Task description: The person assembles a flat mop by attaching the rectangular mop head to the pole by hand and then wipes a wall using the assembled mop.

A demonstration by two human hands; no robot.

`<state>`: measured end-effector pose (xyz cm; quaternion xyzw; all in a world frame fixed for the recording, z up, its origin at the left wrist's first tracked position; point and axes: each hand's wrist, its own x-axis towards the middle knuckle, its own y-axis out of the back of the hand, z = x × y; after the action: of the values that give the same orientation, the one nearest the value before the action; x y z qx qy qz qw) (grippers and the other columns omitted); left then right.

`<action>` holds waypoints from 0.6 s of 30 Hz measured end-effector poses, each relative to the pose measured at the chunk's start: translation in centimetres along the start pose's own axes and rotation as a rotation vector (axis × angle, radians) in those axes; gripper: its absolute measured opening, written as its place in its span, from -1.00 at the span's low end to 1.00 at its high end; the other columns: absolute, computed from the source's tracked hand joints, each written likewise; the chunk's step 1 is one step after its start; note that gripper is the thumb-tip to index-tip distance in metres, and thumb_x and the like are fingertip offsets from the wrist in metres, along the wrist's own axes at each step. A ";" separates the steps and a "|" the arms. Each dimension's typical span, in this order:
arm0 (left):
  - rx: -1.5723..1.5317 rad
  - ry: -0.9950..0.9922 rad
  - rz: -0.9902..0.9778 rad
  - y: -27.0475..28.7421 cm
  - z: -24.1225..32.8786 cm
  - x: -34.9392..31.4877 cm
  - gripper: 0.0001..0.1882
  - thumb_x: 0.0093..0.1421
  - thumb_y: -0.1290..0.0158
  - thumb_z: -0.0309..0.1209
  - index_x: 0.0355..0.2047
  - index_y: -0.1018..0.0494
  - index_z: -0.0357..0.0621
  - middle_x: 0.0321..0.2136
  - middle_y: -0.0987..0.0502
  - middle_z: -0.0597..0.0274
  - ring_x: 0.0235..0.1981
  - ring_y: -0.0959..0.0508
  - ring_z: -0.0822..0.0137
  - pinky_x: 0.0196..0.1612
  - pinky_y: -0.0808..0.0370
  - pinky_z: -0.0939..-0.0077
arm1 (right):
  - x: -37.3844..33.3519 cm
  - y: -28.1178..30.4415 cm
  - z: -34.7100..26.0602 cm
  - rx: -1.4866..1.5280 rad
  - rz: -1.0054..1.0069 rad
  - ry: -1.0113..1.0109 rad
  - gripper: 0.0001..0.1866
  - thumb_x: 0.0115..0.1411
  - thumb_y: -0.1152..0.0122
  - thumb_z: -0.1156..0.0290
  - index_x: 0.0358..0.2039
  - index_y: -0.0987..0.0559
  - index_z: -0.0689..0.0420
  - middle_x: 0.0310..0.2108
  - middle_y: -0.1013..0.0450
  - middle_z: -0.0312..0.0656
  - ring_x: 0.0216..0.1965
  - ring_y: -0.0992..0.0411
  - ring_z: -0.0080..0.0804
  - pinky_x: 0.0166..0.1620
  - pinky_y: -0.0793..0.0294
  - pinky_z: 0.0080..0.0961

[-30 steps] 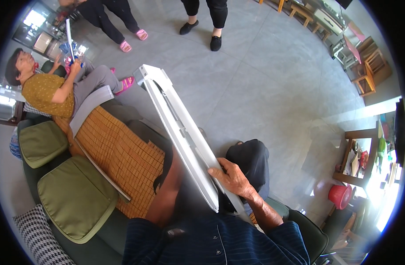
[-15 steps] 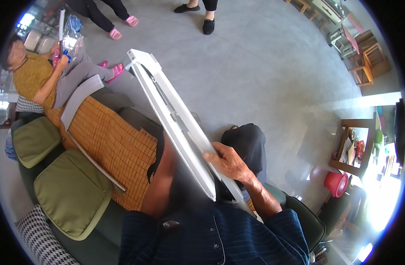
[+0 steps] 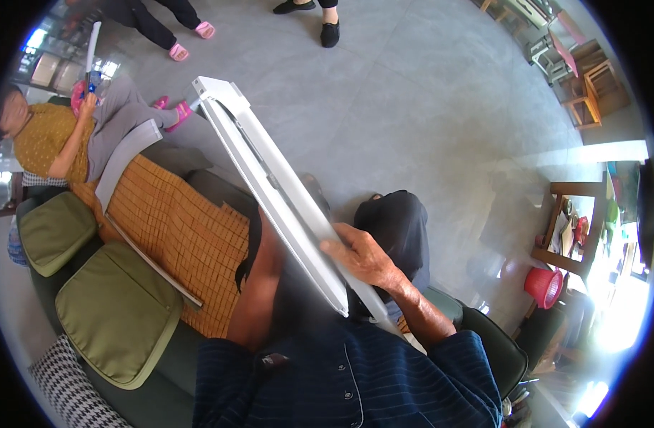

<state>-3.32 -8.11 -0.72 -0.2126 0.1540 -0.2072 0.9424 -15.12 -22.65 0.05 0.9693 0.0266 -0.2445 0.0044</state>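
Observation:
Slanting across my lap is a long white frame [image 3: 284, 153], made of two bars lying close together with a slim metal strip in the gap. A squared block caps its far end, which points up and left. My right hand [image 3: 362, 253] is closed on the right-hand bar near its lower end, thumb on top. On the other side, my left forearm [image 3: 259, 299] reaches up behind the frame, which hides that hand and its fingers. What the left hand does I cannot make out.
I sit on a dark green sofa with olive cushions [image 3: 120, 314] and a woven bamboo mat [image 3: 177, 214]. A seated person [image 3: 56, 143] at left holds a white stick-like thing. Others stand on the grey floor [image 3: 412, 107]. A red basket [image 3: 544, 287] and wooden shelf [image 3: 566, 187] are at right.
The frame's far end has shifted slightly left, along with much of the scene. My right hand keeps its hold. The seated person has leaned back to the left.

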 end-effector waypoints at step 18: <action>0.397 -0.161 0.217 12.9 -6.9 2.4 -0.52 0.44 0.12 -0.09 0.03 -0.32 -0.33 -0.18 -0.45 0.17 -0.16 -0.47 0.38 -0.11 -0.50 0.43 | -4.6 2.4 1.1 0.157 -0.260 -0.214 -0.43 0.34 -0.18 0.08 0.17 -0.39 0.25 -0.33 -0.50 -0.14 -0.36 -0.50 -0.48 -0.32 -0.54 -0.50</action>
<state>0.35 -0.92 -13.13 -0.0211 0.0567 -0.1134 0.9917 -19.60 -25.29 1.23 0.9236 0.1320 -0.3459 -0.1000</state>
